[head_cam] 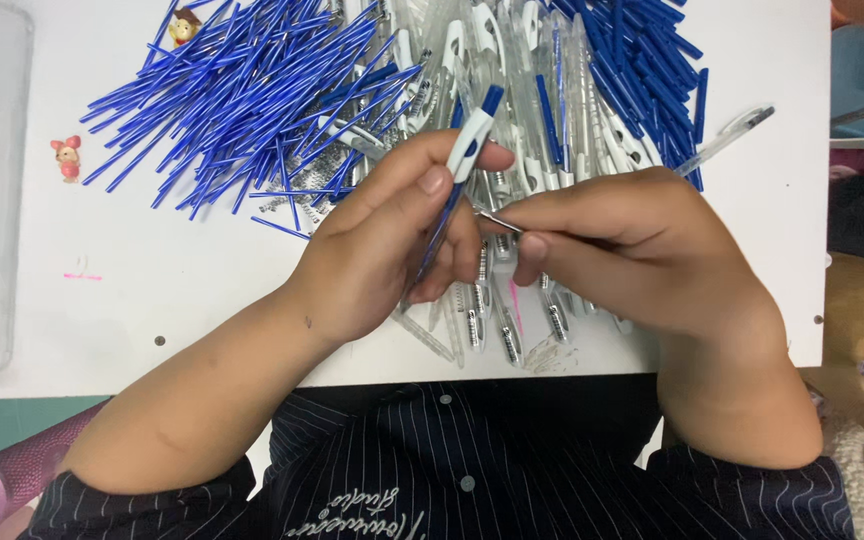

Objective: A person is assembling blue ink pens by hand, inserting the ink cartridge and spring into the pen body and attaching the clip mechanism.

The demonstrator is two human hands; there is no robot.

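Two hands are gripping: left hand [382,240] closing on a pen [457,180], right hand [622,240] pinching a spring [497,220], blue refills [252,90] and clear barrels [512,80] crowding the bench [152,290].

Two bare forearms reach in from the bottom edge and converge at the centre, dark pinstriped sleeves pushed up to the elbows. The left hand [377,245] is half curled, thumb and fingers closed in a pinch, palm turned right. The right hand [617,245] faces it, back upward, thumb and forefinger pressed together, fingertips nearly meeting the left's.
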